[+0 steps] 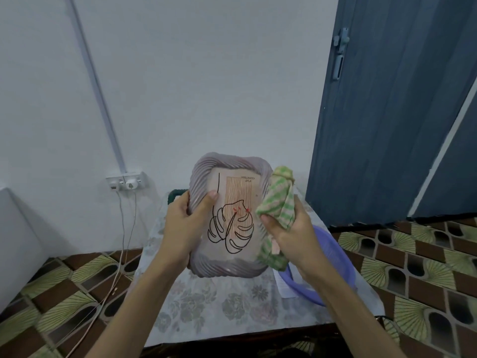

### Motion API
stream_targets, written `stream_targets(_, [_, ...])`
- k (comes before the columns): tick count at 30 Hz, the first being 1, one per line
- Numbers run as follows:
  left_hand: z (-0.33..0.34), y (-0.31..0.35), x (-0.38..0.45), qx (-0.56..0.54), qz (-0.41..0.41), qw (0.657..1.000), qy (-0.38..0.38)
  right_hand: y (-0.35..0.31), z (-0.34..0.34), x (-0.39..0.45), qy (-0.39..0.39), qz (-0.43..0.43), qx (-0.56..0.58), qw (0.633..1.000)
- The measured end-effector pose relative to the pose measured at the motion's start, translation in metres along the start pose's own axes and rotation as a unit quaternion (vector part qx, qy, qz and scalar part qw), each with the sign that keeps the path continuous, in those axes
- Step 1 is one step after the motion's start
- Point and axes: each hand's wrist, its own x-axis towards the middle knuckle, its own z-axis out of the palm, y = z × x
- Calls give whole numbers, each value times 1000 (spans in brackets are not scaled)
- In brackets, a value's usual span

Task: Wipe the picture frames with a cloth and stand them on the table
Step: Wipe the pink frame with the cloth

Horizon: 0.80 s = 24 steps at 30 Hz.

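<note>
Both forearms reach in from the bottom edge, over a table covered with a pale flowered cloth. Above it, the left hand grips the left side of a picture frame, thumb curled over the front glass and fingers wrapped behind the ribbed grey-lilac border. That frame is held up off the table, tilted back toward the camera, and its insert shows a black line-drawn leaf over an orange wood-grain panel, with small print upside down near the top. On the frame's right edge, the right hand clutches a bunched green-and-white checked cloth, pressing it against the border; a fold of the cloth hangs down to the frame's lower right corner. Under the right wrist, a lilac plastic basin sits on the table's right side. Behind the table stands a white wall with a socket and trailing cables, and a blue door stands to the right. Patterned tiles cover the floor.
</note>
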Motion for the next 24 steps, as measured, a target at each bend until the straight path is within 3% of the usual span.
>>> stream_targets(2, [1, -3, -3, 10, 1, 1000, -8, 3, -4, 2, 40, -4, -11, 999])
stream_targets(6, [-3, -5, -1, -4, -32, 999, 3, 3, -29, 17, 132, 73, 38, 988])
stream_targets(11, [-10, -8, 7, -17, -32, 999, 28, -8, -40, 8, 6, 111, 55, 992])
stream_targets(14, [-6, -10, 7, -22, -35, 999, 31, -9, -23, -11, 9, -14, -114, 993])
stream_targets(18, [5, -8, -2, -27, -24, 999, 27, 6, 2, -12, 74, -219, -328, 916])
stream_targets(22, [11, -10, -6, -15, -21, 999, 48, 0, 9, 14, 128, -202, -334, 912])
stream_targets(24, [9, -13, -4, -20, -38, 997, 63, 4, 13, 6, 120, -213, -381, 892])
